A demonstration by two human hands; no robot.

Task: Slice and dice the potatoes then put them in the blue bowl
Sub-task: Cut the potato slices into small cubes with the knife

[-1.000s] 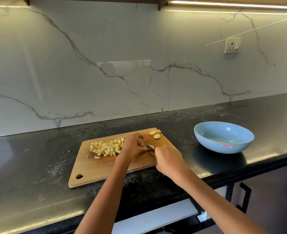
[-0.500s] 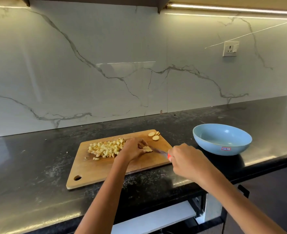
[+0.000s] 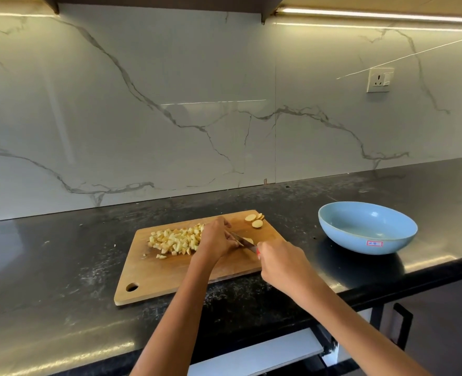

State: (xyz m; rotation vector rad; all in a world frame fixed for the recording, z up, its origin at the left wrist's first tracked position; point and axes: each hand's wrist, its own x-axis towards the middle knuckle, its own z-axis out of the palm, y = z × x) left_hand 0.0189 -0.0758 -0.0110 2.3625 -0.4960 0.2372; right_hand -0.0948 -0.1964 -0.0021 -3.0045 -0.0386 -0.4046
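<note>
A wooden cutting board (image 3: 170,278) lies on the black counter. On its far left part sits a pile of diced potato (image 3: 174,240). Three round potato slices (image 3: 255,220) lie at the board's far right corner. My left hand (image 3: 216,240) holds down a potato slice (image 3: 248,240) in the board's middle. My right hand (image 3: 281,263) grips a knife (image 3: 244,243) by its red handle, and the blade lies across that slice beside my left fingers. The blue bowl (image 3: 365,238) stands to the right of the board with nothing visible in it.
The black counter (image 3: 48,280) runs left and right, and its front edge is near me. A marble wall rises behind it, with a white socket (image 3: 379,80) high on the right. A white pulled-out drawer (image 3: 254,356) sits below the counter edge.
My right hand drew back to the right with the knife, then returned, and the blade is again on the slice under my left hand. The camera shifted slightly.
</note>
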